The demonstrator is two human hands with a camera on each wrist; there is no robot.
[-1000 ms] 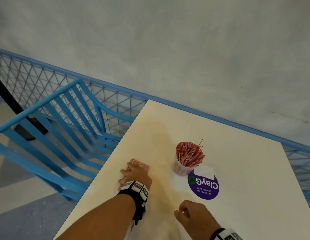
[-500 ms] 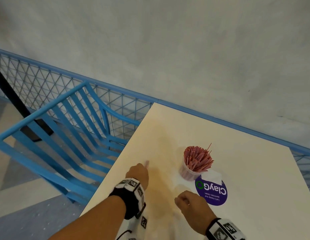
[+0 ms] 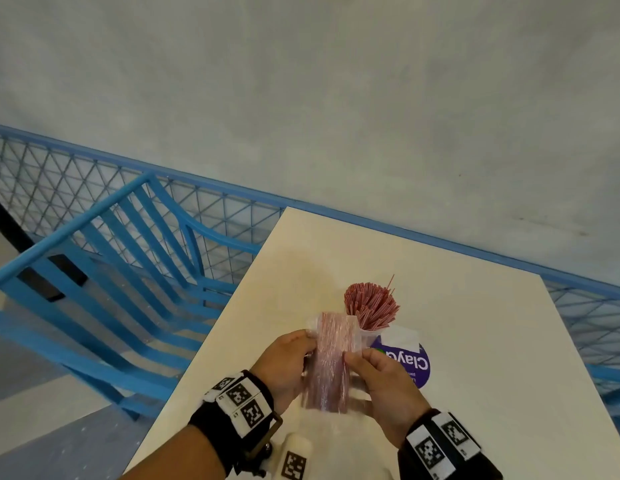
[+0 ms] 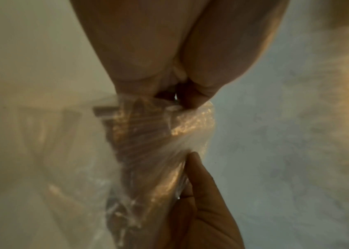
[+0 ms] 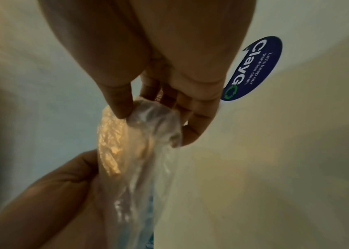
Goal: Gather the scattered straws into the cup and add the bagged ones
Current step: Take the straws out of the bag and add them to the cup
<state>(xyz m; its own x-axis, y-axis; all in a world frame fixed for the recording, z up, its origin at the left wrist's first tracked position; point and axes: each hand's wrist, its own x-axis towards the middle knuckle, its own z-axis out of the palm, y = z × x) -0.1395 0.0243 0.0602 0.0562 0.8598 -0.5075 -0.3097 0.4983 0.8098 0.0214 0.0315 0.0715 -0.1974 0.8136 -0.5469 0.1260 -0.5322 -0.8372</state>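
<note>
A clear plastic bag of red-striped straws stands upright in the air above the table, just in front of the cup. My left hand grips its left edge and my right hand pinches its right edge near the top. Behind the bag a clear cup stands packed with red-striped straws. The left wrist view is blurred and shows the bag between my left hand and the other hand's fingers. In the right wrist view my thumb and fingers pinch the bag's plastic.
The cream table carries a round purple sticker beside the cup. A blue slatted chair stands to the table's left. A blue mesh fence and a grey wall run behind.
My left hand lifted the bag of straws off the table's left side and brought it in front of the cup. My right hand came up and took hold of its other edge.
</note>
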